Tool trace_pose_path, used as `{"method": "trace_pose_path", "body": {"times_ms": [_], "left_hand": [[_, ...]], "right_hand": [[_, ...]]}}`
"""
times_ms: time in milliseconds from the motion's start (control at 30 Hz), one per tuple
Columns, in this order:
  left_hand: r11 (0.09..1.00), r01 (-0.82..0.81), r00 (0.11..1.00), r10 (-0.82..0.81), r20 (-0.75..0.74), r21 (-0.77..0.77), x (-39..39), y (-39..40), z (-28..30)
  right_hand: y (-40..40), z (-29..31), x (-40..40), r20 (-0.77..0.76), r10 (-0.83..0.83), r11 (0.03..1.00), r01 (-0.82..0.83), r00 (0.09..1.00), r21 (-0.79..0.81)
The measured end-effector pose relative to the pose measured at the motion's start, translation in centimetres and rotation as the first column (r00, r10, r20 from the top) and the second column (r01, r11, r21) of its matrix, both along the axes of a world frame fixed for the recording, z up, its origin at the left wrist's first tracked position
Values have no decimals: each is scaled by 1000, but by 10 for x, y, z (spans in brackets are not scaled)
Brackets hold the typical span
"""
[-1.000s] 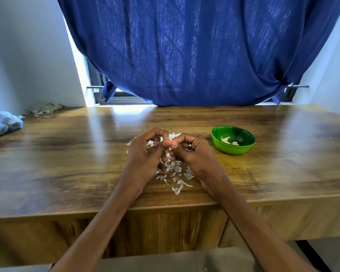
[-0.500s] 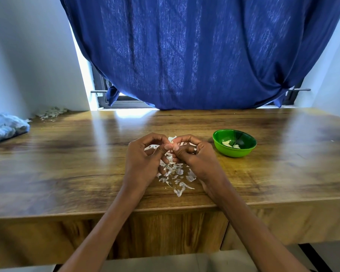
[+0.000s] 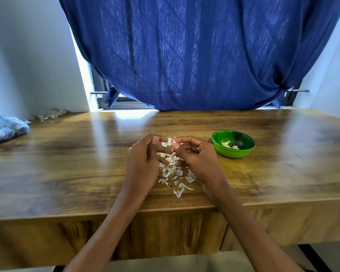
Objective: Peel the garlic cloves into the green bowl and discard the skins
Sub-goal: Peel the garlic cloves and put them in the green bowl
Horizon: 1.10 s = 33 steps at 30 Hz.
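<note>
My left hand (image 3: 143,160) and my right hand (image 3: 196,158) meet above the middle of the wooden table (image 3: 67,169), fingers curled. Between the fingertips of both hands sits a small white garlic clove (image 3: 170,142), which both pinch. Below the hands lies a heap of white garlic skins (image 3: 175,175) scattered toward the front edge. The green bowl (image 3: 234,152) stands just right of my right hand and holds a few peeled cloves (image 3: 229,145).
A blue plastic bag (image 3: 6,128) lies at the far left edge. A small pile of dry scraps (image 3: 51,113) sits in the back left corner. A blue curtain (image 3: 194,52) hangs behind the table over a window.
My hands have parted slightly at the fingertips, showing more of the white clove between them. The view has shifted a little; the bowl and skins stay put.
</note>
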State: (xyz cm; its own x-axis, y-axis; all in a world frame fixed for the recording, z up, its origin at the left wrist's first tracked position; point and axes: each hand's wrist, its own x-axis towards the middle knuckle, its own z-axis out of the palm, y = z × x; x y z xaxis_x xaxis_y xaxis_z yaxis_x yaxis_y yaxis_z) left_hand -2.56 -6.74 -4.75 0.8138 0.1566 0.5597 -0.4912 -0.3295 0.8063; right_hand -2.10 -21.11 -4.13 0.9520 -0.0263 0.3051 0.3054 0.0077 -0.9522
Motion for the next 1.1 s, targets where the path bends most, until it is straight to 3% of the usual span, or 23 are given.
{"method": "trace_pose_path", "body": {"times_ms": [233,400,500,600,700,800,1000,1100], "left_hand": [[979,-142,989,132,71,146,-2,6,2],[973,-206,977,197,85,109,-6,4,5],[954,-243,966,222,134,174,-8,2,3],[911,-246,969,236,71,331,-5,3,2],[926,-230,973,224,54,300,-6,1,4],[914,-325,939,283,194,242,-7,0,3],[895,-292,955,254,151,338,1,4,-5],[930,-282,954,245,174,236,0,2,-1]], "right_hand": [[0,-2,1,54,-67,996,70,996,-63],[0,-3,2,66,-79,990,86,995,-113],[-1,-3,3,52,-86,988,92,995,-125],[-1,-3,2,44,-92,987,97,995,-129],[-1,-2,1,44,-91,988,95,995,-125],[-1,-1,0,34,-88,989,92,996,-116],[-1,-2,1,39,-97,990,101,994,-102],[-1,-3,2,44,-101,989,105,994,-99]]}}
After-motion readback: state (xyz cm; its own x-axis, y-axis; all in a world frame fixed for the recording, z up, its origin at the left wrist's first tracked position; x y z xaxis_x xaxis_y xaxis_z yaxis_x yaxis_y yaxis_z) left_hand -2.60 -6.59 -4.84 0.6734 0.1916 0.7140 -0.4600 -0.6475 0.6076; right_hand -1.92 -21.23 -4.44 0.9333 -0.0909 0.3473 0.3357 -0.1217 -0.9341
